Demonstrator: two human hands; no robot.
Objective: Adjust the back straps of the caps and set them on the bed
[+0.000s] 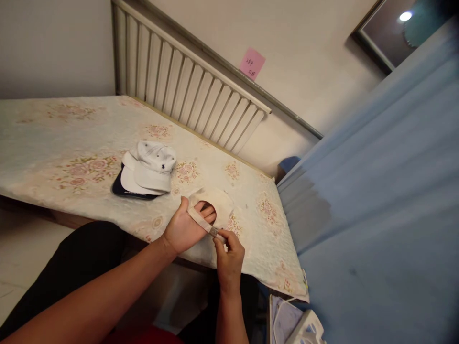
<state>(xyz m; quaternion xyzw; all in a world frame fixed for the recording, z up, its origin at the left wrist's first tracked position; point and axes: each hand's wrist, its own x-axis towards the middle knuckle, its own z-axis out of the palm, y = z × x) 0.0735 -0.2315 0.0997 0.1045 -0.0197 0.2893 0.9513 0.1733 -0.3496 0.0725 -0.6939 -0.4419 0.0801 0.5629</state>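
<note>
Cream cap held back-first, its strap slanting between two hands

The cream cap (224,204) sits just beyond the hands, over the near part of the flowered cover (258,239). Its rear opening faces the wearer of the camera, and its crown extends away from the fingers; its brim cannot be made out. The strap (199,220) spans that opening, its long axis slanting from beside the left thumb down to the right fingertips, where a buckle (213,231) shows.

The left hand (188,227) is spread flat, palm up, thumb standing apart; its fingers pass under the strap into the opening, without visibly gripping anything. The right hand (229,251) is curled, thumb and forefinger pinched together on the strap right beside the buckle.

Beyond the left hand and off to its left, well apart from it, lies a stack of caps (152,167), pale ones above a dark visor, the visors pointing back toward the wearer's side. Farther past both hands stands a radiator (186,76).
</note>
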